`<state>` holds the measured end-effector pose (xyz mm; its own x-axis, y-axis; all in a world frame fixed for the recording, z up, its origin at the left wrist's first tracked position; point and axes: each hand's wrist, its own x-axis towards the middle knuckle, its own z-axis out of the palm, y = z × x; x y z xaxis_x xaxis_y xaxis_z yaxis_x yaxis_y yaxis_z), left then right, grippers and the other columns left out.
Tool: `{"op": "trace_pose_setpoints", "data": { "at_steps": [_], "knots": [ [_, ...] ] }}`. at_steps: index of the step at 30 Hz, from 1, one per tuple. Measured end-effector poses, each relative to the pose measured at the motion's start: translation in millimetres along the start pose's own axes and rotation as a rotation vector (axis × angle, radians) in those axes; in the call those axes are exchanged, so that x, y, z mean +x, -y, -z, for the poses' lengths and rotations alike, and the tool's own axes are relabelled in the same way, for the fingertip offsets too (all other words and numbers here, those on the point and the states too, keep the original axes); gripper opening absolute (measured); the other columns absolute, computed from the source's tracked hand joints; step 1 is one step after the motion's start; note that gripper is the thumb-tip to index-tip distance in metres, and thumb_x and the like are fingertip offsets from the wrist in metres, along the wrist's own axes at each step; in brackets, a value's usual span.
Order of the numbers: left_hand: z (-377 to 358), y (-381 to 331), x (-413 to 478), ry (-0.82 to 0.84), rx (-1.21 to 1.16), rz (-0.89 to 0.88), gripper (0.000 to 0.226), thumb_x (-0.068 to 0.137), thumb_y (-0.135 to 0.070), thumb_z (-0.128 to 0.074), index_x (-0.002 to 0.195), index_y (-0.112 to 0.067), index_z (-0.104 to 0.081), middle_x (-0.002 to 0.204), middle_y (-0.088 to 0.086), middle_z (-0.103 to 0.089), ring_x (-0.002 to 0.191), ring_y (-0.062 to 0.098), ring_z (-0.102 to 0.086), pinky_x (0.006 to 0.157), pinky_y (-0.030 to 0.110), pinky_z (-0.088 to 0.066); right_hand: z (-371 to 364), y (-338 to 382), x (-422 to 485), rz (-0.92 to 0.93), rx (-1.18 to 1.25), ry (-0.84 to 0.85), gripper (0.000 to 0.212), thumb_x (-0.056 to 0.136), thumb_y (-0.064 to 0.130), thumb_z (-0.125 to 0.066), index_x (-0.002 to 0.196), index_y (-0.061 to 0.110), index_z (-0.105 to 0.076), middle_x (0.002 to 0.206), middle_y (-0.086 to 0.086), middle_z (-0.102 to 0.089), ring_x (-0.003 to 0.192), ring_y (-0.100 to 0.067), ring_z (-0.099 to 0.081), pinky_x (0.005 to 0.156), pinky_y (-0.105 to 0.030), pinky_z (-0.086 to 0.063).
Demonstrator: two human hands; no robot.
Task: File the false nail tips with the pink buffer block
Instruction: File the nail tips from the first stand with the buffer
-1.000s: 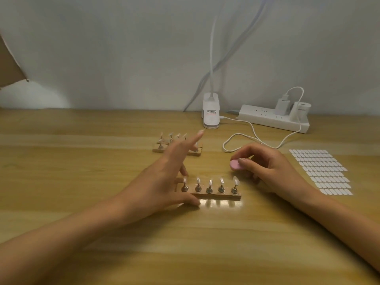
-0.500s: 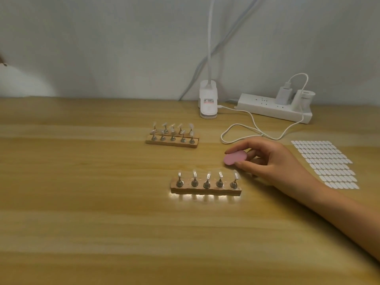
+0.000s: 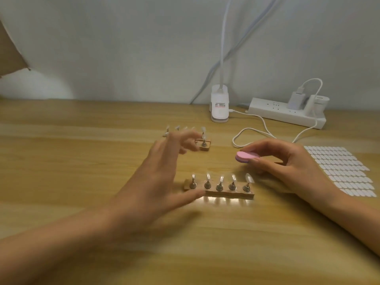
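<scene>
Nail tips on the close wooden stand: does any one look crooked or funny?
Yes, a little. On the near stand, the rightmost nail tip leans out to the right, while the other four stand straighter. Nothing looks broken.

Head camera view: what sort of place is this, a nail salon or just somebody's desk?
Most likely a nail-practice desk, not clearly a salon: a near stand and far stand of false nail tips, a pink buffer block in the right hand, and a sheet of white oval stickers.
</scene>
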<state>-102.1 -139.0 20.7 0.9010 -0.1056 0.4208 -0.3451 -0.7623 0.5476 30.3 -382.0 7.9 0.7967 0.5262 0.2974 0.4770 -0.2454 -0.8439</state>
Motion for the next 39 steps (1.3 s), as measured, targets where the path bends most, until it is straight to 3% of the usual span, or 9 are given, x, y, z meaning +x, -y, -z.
{"op": "trace_pose_setpoints", "data": {
  "at_steps": [3, 13, 17, 20, 23, 27, 31, 36, 39],
  "knots": [
    [-3, 17, 9, 0.169, -0.088, 0.150, 0.075, 0.077, -0.029, -0.085, 0.131, -0.045, -0.036, 0.108, -0.017, -0.065, 0.102, 0.001, -0.059, 0.081, 0.006, -0.039, 2, 1, 0, 0.025, -0.042, -0.004, 0.029, 0.074, 0.048, -0.073, 0.099, 0.034, -0.078, 0.096, 0.013, -0.077, 0.098, -0.004, -0.070, 0.081, -0.028, -0.058],
    [-8, 22, 21, 0.123, -0.386, 0.209, 0.061, 0.077, -0.009, -0.085, 0.124, -0.031, -0.053, 0.096, -0.005, -0.075, 0.086, 0.003, -0.070, 0.070, 0.008, -0.047, -5, 25, -3, 0.165, 0.021, 0.038, 0.027, 0.076, 0.034, -0.075, 0.103, 0.026, -0.075, 0.102, 0.003, -0.069, 0.093, -0.017, -0.069, 0.082, -0.027, -0.059],
    [-10, 21, 17, 0.045, -0.425, 0.207, 0.053, 0.079, -0.001, -0.082, 0.121, -0.024, -0.057, 0.079, 0.004, -0.074, 0.076, 0.003, -0.072, 0.068, 0.008, -0.049, -17, 33, -17, 0.247, -0.030, 0.035, 0.025, 0.083, 0.038, -0.071, 0.104, 0.024, -0.072, 0.102, 0.005, -0.067, 0.084, -0.019, -0.067, 0.070, -0.034, -0.059],
    [-12, 18, 14, 0.003, -0.352, 0.166, 0.056, 0.080, -0.002, -0.082, 0.122, -0.028, -0.055, 0.077, -0.003, -0.071, 0.074, 0.006, -0.070, 0.068, 0.008, -0.048, -26, 32, -32, 0.462, -0.225, 0.080, 0.017, 0.092, 0.034, -0.066, 0.103, 0.022, -0.071, 0.105, 0.006, -0.059, 0.072, -0.013, -0.061, 0.057, -0.020, -0.051],
    [-13, 12, 14, -0.010, -0.270, 0.124, 0.060, 0.081, -0.003, -0.082, 0.127, -0.030, -0.054, 0.077, -0.007, -0.069, 0.076, 0.011, -0.067, 0.065, 0.010, -0.045, -33, 28, -45, 0.585, -0.372, 0.235, 0.016, 0.098, 0.036, -0.061, 0.109, 0.027, -0.068, 0.109, 0.014, -0.054, 0.073, -0.004, -0.058, 0.065, -0.007, -0.043],
    [-6, 11, 12, -0.076, -0.240, 0.071, 0.061, 0.080, -0.004, -0.081, 0.130, -0.028, -0.054, 0.079, -0.008, -0.071, 0.086, 0.003, -0.068, 0.066, 0.017, -0.046, -33, 25, -42, 0.502, -0.385, 0.244, 0.018, 0.098, 0.039, -0.058, 0.110, 0.029, -0.068, 0.110, 0.017, -0.052, 0.086, -0.008, -0.064, 0.071, -0.022, -0.052],
    [1, 14, 7, -0.010, -0.164, 0.078, 0.061, 0.077, -0.006, -0.083, 0.126, -0.032, -0.058, 0.077, -0.013, -0.071, 0.078, -0.013, -0.057, 0.066, 0.001, -0.037, -29, 23, -38, 0.507, -0.445, 0.269, 0.017, 0.098, 0.039, -0.057, 0.111, 0.033, -0.066, 0.110, 0.019, -0.051, 0.088, -0.007, -0.063, 0.072, -0.025, -0.052],
    [-9, 18, 14, 0.075, -0.206, 0.110, 0.064, 0.079, -0.003, -0.082, 0.130, -0.031, -0.056, 0.077, -0.011, -0.070, 0.079, 0.000, -0.066, 0.066, 0.002, -0.039, -27, 20, -29, 0.444, -0.458, 0.237, 0.016, 0.097, 0.039, -0.058, 0.108, 0.031, -0.067, 0.109, 0.019, -0.052, 0.092, -0.004, -0.062, 0.076, -0.019, -0.050],
    [-11, 19, 24, 0.040, -0.188, 0.137, 0.063, 0.081, -0.002, -0.080, 0.132, -0.030, -0.055, 0.078, -0.012, -0.068, 0.086, 0.003, -0.068, 0.075, 0.015, -0.051, -25, 22, -23, 0.378, -0.380, 0.234, 0.021, 0.092, 0.037, -0.062, 0.103, 0.023, -0.072, 0.105, 0.012, -0.057, 0.096, -0.009, -0.063, 0.080, -0.026, -0.052]
  ]
}}
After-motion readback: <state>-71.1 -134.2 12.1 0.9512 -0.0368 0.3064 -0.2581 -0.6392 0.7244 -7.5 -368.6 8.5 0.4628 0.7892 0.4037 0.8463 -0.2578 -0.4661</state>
